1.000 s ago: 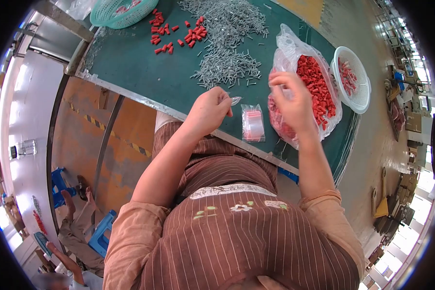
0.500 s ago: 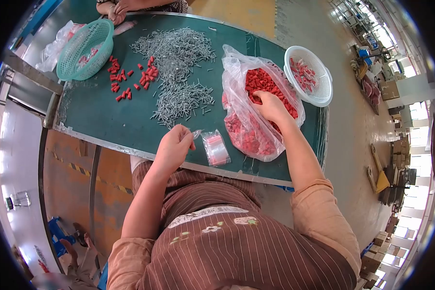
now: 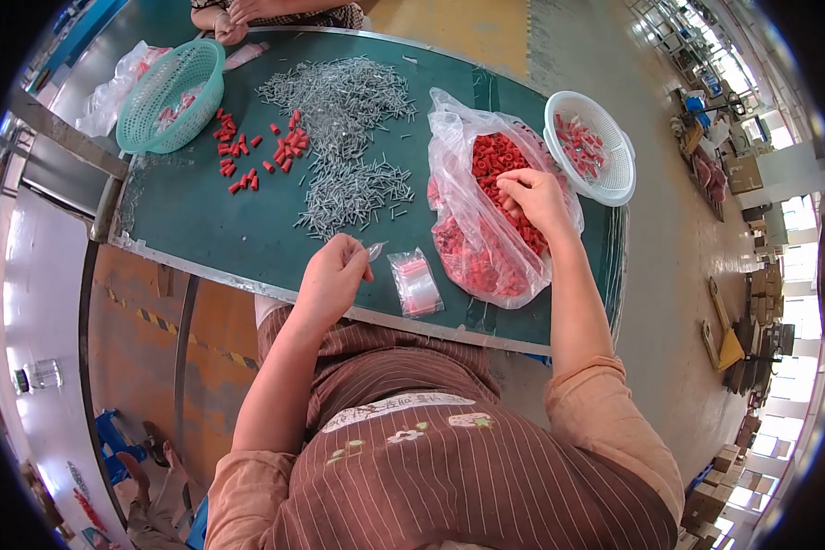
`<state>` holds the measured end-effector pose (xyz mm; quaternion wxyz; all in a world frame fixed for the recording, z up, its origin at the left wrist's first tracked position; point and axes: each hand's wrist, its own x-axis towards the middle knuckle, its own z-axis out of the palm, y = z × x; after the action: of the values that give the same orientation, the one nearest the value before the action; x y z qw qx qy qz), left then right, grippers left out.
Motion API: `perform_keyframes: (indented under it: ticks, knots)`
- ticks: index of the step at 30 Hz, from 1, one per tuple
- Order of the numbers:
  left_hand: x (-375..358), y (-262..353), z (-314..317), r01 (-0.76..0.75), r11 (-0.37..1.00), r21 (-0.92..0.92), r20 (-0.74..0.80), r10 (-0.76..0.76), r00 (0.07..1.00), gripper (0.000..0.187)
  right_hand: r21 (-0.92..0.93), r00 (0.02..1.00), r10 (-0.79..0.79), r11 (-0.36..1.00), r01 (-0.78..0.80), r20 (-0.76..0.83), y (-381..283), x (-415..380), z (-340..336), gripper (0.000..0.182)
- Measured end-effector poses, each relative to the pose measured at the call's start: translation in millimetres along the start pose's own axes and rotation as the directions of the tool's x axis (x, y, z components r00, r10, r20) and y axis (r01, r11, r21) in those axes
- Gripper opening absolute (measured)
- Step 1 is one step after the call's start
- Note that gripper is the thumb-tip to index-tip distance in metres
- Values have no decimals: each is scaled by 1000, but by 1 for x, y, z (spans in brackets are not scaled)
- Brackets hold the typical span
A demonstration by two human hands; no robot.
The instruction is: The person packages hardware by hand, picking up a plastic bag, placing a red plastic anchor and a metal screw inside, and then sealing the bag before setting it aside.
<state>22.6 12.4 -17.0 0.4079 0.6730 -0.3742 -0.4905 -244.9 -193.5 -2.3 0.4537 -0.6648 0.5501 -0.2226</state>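
Note:
My left hand is closed at the table's near edge, with the corner of a small clear plastic bag sticking out past its fingers. A stack of small clear bags with red marks lies flat just right of it. Over the mouth of a large clear sack, my right hand is closed in a pinch. Red tapered plastic caps fill that sack. Whether a cap sits between the right fingertips cannot be made out.
Grey screw-like metal pieces are heaped mid-table, with loose red caps to their left. A green basket and a white basket hold small packets. Across the table are another person's hands.
My right hand has lifted back from among the red caps, its fingers now pinched above them. My left hand stays nearly in place with the small bag.

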Motion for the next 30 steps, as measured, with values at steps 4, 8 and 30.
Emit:
perform_keyframes:
  ticks: [4, 8, 30]
  knots:
    - [3, 0, 3, -33, 999, 31, 5, 33, 999, 17, 261, 992, -10, 965, -23, 123, -24, -23, 13, 23]
    - [5, -2, 9, -82, 996, 25, -7, 82, 997, 14, 454, 939, -62, 885, -106, 339, -37, -41, 34, 27]
    - [3, -3, 14, -80, 997, 6, 11, 80, 997, 17, -240, 684, -659, 642, 728, 313, -59, -92, 122, 19]
